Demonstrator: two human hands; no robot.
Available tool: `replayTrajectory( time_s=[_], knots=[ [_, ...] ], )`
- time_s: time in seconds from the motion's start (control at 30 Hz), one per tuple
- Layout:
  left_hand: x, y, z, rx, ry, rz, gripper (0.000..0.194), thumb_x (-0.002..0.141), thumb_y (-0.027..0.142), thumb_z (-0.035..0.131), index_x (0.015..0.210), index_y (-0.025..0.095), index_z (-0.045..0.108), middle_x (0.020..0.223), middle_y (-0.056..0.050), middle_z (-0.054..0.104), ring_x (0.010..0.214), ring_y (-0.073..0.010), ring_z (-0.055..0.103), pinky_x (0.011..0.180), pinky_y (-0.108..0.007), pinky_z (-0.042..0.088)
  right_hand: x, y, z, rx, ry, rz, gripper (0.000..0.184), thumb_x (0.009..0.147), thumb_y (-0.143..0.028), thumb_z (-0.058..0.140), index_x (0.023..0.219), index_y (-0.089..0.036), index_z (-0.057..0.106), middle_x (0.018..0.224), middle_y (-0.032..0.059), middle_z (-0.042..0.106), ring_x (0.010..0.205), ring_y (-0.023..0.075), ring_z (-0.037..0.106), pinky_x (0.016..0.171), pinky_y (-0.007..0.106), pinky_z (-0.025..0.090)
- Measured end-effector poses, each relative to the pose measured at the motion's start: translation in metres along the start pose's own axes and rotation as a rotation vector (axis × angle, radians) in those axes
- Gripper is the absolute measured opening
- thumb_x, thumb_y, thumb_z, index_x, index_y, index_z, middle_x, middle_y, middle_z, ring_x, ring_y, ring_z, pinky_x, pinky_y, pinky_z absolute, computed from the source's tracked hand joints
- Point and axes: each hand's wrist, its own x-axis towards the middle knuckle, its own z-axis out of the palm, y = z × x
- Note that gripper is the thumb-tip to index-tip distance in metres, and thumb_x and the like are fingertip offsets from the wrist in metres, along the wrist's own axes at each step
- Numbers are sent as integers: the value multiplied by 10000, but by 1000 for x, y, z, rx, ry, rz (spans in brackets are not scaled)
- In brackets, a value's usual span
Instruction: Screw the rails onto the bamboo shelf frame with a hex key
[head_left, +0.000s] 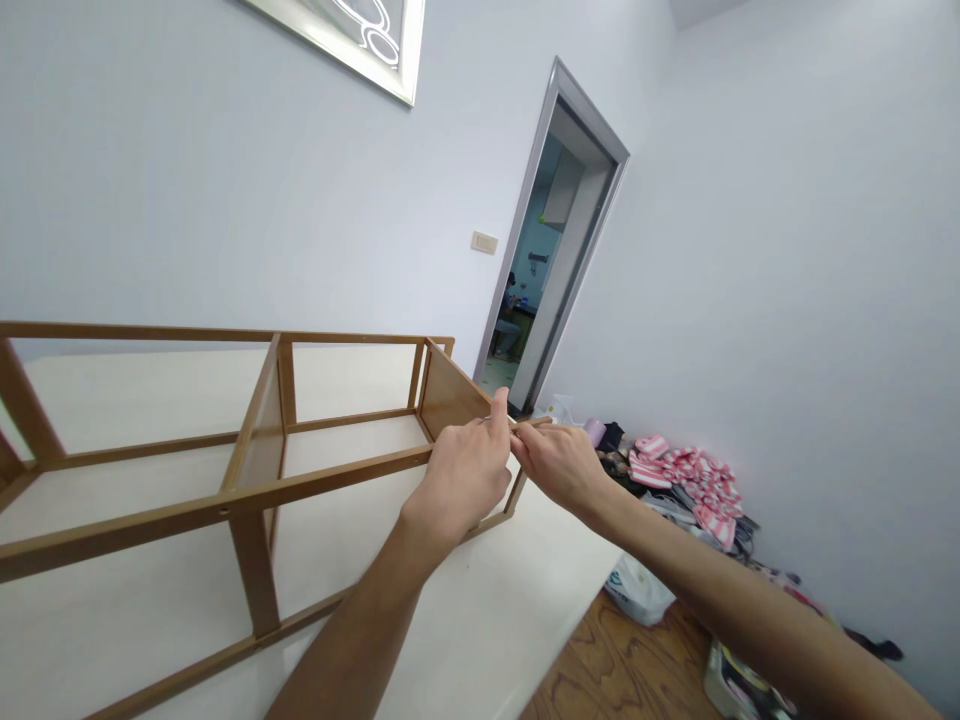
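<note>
A brown wooden shelf rack [330,478] lies on its side across a white tabletop [450,620]. My left hand [466,475] is closed around the near rail at the rack's right end, its thumb pointing up. Just right of it, my right hand [562,465] is closed with the fingertips pressed together at the same end. A thin wooden end of the rack shows above the right fingers, but what they hold is hidden. One shelf board [454,390] stands upright behind my left hand, and another shelf board [259,415] divides the rack farther left.
Beyond the table's right edge are piled clothes [686,480], a white plastic bag [641,590] and a bin [731,685] on the wooden floor [600,670]. Behind the rack is a wall with a light switch [484,242] and a doorway [551,240], where a person sits.
</note>
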Motion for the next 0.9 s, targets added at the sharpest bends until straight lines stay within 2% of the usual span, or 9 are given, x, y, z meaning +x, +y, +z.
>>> replayTrajectory(
  time_s=[0.13,0.33,0.47,0.57,0.7,0.9],
  knots=[
    [0,0,0,8,9,7,744,883,57,492,1577,45,222,1024,-120,773,981,-268,760,735,-333,530,1,-4,-3,146,-64,164,552,1118,-398,331,736,-181,664,647,87,722,560,177,634,564,326,211],
    [-1,0,-1,28,-2,28,573,881,61,493,1446,88,409,985,-108,762,973,-282,761,748,-347,545,3,-6,-10,498,-111,364,666,1117,-450,218,615,-223,591,528,37,664,579,183,668,696,292,416],
    [-1,0,-1,43,-18,47,404,875,47,497,1268,139,528,972,-90,747,958,-265,749,731,-335,544,1,-6,-10,763,-112,483,752,1084,-600,195,567,-230,596,471,20,633,527,170,639,696,290,469],
    [-1,1,-3,50,-22,65,341,868,34,502,1180,164,548,998,-80,737,972,-251,738,737,-327,545,0,-5,-4,970,-102,557,784,1032,-717,215,570,-222,610,435,17,598,442,158,565,591,290,459],
    [-2,2,-5,53,-22,69,339,877,33,490,1182,169,543,990,-66,733,969,-252,736,732,-337,546,-3,-5,7,1262,-71,627,780,937,-841,308,612,-206,623,411,6,553,386,137,470,472,269,377],
    [-1,3,-5,61,-33,59,414,876,33,494,1274,143,526,1041,-81,745,1026,-258,734,744,-333,542,-10,-14,23,1638,9,714,650,884,-801,476,670,-204,617,426,-38,447,407,112,356,447,253,316]
  ],
)
